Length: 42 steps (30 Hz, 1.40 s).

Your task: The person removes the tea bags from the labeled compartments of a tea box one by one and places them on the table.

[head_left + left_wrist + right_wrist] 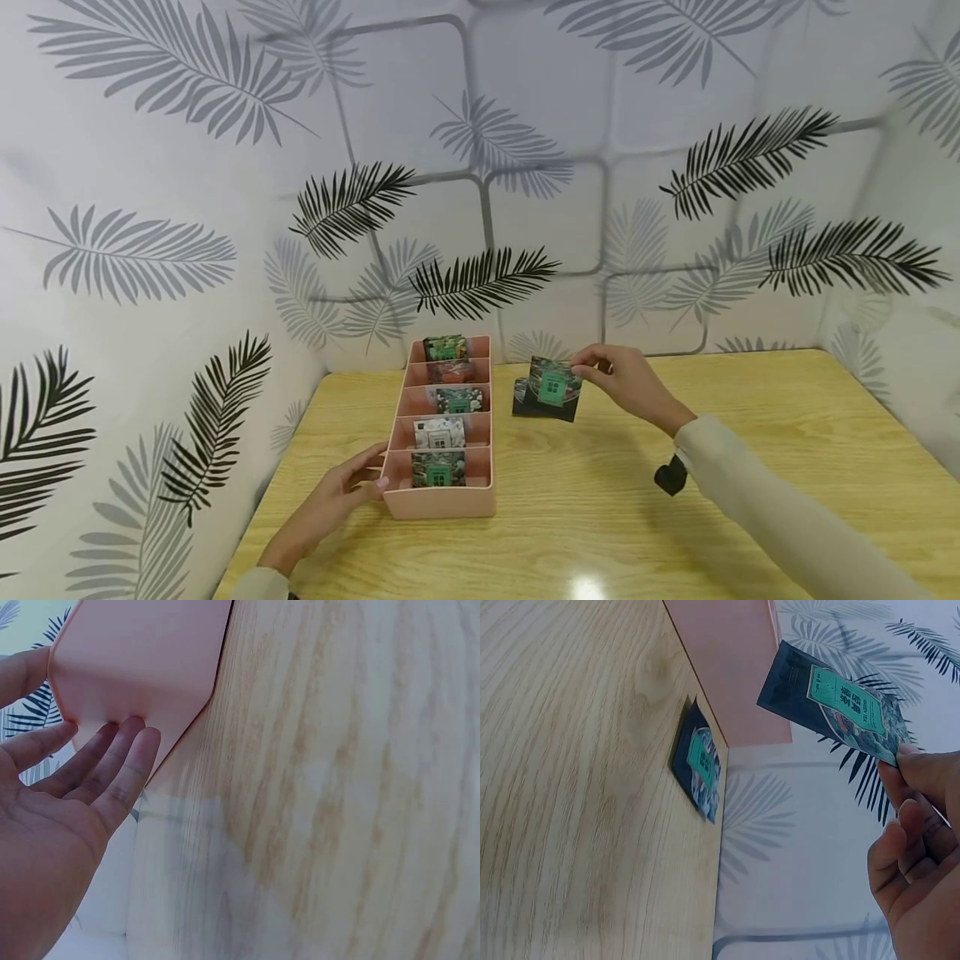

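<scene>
My right hand (626, 383) pinches a dark tea sachet (553, 388) with a green label by its edge, between thumb and forefinger. The right wrist view shows the held sachet (832, 701) tilted above the table. A second dark sachet with a green label (703, 761) lies on the tabletop beneath it, mostly covered in the head view. At the near left corner of a pink divided box (442, 503), my left hand (330, 504) holds the wall, thumb at the rim and fingertips against the outside (142, 667).
Inside the box, each compartment has sachets: a dark green-labelled one (438, 471) in front, then a white one (439, 433), another green-labelled one (460, 401), a red one (450, 372) and a yellow-green one (446, 347). A leaf-patterned wall (540, 217) borders the wooden table (675, 533).
</scene>
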Each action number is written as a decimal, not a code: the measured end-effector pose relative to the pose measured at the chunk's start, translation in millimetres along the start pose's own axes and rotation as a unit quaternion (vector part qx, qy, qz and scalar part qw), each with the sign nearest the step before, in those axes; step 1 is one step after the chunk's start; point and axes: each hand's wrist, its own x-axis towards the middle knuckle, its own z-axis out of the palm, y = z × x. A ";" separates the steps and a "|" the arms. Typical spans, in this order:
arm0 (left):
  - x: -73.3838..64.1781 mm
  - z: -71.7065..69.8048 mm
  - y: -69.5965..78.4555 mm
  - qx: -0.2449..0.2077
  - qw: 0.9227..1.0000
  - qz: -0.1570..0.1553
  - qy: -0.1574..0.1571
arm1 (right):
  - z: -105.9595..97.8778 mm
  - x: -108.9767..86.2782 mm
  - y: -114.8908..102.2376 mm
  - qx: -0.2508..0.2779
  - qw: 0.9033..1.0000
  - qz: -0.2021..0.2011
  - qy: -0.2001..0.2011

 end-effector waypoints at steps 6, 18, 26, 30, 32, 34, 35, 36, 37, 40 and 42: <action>-0.8 0.3 0.7 0.011 1.000 -0.004 0.006 | -4.2 -2.5 9.1 -0.009 1.000 0.011 -0.002; -1.7 -0.5 -2.0 0.012 1.000 -0.007 0.011 | -10.5 -4.0 31.8 -0.035 0.999 0.030 -0.014; 0.0 -0.5 -1.6 0.003 1.000 0.001 0.005 | -14.1 -5.8 46.4 -0.035 0.998 0.051 -0.024; 0.1 -0.1 -0.7 0.020 1.000 0.001 0.017 | -14.4 -5.2 55.0 -0.034 0.997 0.061 -0.026; 0.1 -0.4 -0.4 0.032 0.999 0.001 0.020 | -14.6 -5.3 58.8 -0.032 0.997 0.065 -0.029; 0.1 -0.9 -0.5 0.039 0.999 0.001 0.020 | -15.0 -5.5 61.8 -0.028 0.997 0.069 -0.032; 0.2 -1.3 -0.7 0.039 0.999 0.001 0.019 | -15.2 -5.6 62.7 -0.029 0.997 0.070 -0.034; 0.2 -1.6 -0.9 0.037 0.999 0.000 0.017 | -15.3 -5.7 64.0 -0.028 0.997 0.068 -0.036; 0.3 -1.8 -1.1 0.034 0.999 0.000 0.015 | -15.5 -5.7 65.1 -0.029 0.997 0.067 -0.038; 0.1 -1.7 -1.3 0.023 1.000 -0.003 0.012 | -15.3 -6.1 68.8 -0.027 0.996 0.071 -0.045; 0.0 -1.3 -1.4 0.019 1.000 -0.005 0.011 | -15.0 -6.6 71.6 -0.027 0.995 0.076 -0.051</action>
